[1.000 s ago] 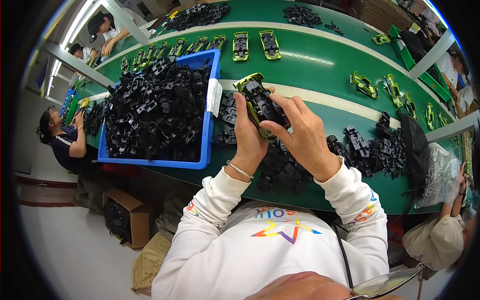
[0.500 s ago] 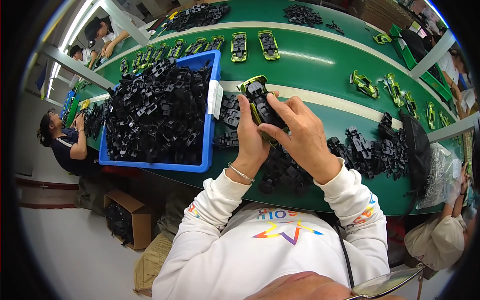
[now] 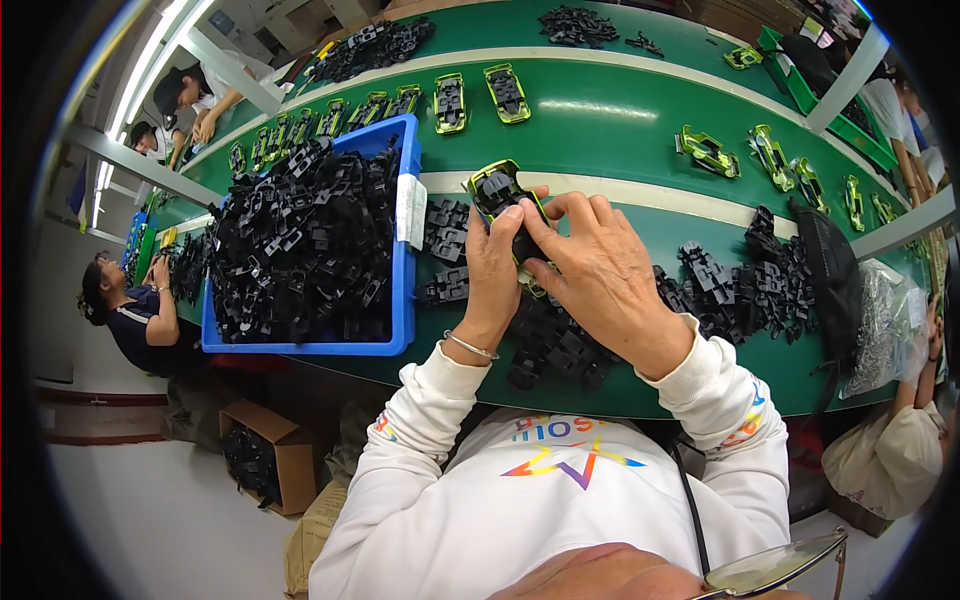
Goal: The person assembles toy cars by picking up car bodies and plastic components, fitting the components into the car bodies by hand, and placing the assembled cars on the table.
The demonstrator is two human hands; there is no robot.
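Observation:
A toy car body shell (image 3: 497, 185), lime green outside with a black plastic insert in its hollow side, is held up over the near bench. My left hand (image 3: 490, 280) wraps round its left side, thumb on the insert. My right hand (image 3: 610, 275) grips the lower right side, its fingertips pressed onto the black part. Both hands hide much of the shell's lower half. Beneath them lies a heap of loose black plastic parts (image 3: 560, 345). Another group of black parts (image 3: 447, 230) sits just left of my left hand.
A blue bin (image 3: 405, 290) heaped with black parts stands at the left. More black parts (image 3: 735, 285) and a black bag (image 3: 828, 280) lie at the right. Green car shells (image 3: 507, 93) stand along the green belt beyond. Other people work at both sides.
My right fingers have shifted from the shell's upper right edge onto the middle of the black insert. My left hand keeps its hold. The whole view has swung slightly.

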